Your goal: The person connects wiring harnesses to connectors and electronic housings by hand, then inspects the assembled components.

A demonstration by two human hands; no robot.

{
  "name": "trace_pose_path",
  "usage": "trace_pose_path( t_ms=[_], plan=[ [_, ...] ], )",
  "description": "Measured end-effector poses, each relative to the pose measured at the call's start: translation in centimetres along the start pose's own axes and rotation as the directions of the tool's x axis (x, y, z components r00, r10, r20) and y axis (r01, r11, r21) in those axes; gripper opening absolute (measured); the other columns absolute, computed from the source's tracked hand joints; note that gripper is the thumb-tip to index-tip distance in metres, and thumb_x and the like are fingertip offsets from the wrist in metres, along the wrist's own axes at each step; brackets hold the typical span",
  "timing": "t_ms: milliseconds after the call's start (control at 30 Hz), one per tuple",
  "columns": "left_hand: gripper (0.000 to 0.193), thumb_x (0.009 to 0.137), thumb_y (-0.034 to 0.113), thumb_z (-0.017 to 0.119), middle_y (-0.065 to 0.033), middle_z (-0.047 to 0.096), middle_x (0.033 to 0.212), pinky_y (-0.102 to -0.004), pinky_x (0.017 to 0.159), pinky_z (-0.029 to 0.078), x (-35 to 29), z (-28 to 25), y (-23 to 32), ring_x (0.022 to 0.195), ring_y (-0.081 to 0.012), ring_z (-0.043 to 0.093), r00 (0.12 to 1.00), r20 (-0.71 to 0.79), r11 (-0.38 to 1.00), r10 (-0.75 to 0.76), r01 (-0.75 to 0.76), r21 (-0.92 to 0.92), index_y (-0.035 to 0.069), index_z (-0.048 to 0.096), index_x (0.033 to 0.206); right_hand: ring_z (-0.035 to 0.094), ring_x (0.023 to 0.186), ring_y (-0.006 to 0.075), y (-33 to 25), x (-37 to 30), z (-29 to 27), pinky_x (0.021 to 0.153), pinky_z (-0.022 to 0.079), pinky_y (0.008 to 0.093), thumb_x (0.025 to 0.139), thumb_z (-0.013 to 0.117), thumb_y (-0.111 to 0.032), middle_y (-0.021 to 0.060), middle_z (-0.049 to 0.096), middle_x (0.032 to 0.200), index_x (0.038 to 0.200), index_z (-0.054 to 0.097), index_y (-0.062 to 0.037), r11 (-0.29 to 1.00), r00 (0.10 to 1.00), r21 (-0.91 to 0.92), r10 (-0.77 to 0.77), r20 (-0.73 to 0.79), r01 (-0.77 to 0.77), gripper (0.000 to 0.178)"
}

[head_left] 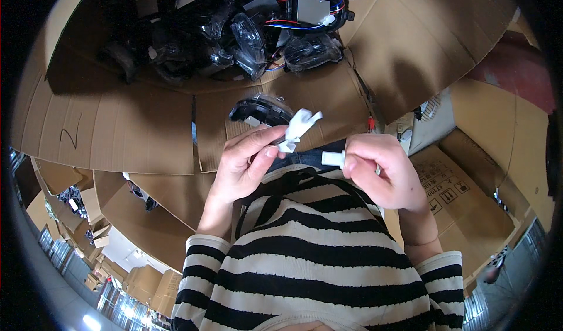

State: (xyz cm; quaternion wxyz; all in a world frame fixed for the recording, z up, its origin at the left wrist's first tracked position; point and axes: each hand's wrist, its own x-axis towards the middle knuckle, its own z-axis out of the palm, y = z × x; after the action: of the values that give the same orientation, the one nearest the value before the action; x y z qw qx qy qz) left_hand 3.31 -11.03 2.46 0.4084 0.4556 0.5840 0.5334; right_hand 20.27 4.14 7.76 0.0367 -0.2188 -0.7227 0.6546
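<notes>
Pinching white piece [300, 126] in left hand [243, 162], beside black lamp [258, 107] | gripping white plug [332, 158] in curled right hand [384, 171] | holding plug apart from piece, to its lower right, long axis roughly level, free end pointing left

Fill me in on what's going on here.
A person in a black-and-white striped top is handling small parts with both bare hands. The left hand pinches an irregular white piece, and the right hand grips a small white rectangular piece; the two pieces are apart. A curved black part shows just beyond the left hand; whether it is held is unclear. Farther off, an open brown cardboard box holds a jumble of black, clear-covered parts.
</notes>
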Motion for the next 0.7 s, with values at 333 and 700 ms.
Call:
trace_pose_path(
  t_ms=[333, 700],
  plan=[
    [0.017, 0.081, -0.004, 0.05, -0.0106, 0.06, 0.084, -0.0225, 0.062, 0.047, -0.7, -0.8, 0.6, 0.07, -0.0131, 0.059, 0.984, -0.07, 0.925, -0.164, 0.129, -0.358, -0.004, 0.054, 0.097, 0.044, 0.049, 0.0236, -0.4, 0.5, -1.1, 0.045, 0.033, 0.0318, 0.07, 0.052, 0.0, 0.0093, 0.045, 0.055, 0.065, 0.05, 0.0012, 0.985, 0.983, -0.001, -0.174, 0.058, 0.174, 0.006],
    [0.019, 0.088, 0.012, 0.046, -0.0048, 0.059, 0.071, -0.0195, 0.055, 0.043, -0.4, -2.7, 0.9, 0.065, -0.0094, 0.057, 0.956, 0.211, 0.904, -0.203, 0.266, -0.335, -0.003, 0.057, 0.083, 0.042, 0.046, 0.023, -0.8, 1.1, -1.6, 0.044, 0.032, 0.0322, 0.068, 0.053, -0.002, 0.0082, 0.044, 0.053, 0.065, 0.051, 0.0, 0.966, 0.959, -0.033, -0.248, 0.139, 0.255, 0.004]
  ],
)
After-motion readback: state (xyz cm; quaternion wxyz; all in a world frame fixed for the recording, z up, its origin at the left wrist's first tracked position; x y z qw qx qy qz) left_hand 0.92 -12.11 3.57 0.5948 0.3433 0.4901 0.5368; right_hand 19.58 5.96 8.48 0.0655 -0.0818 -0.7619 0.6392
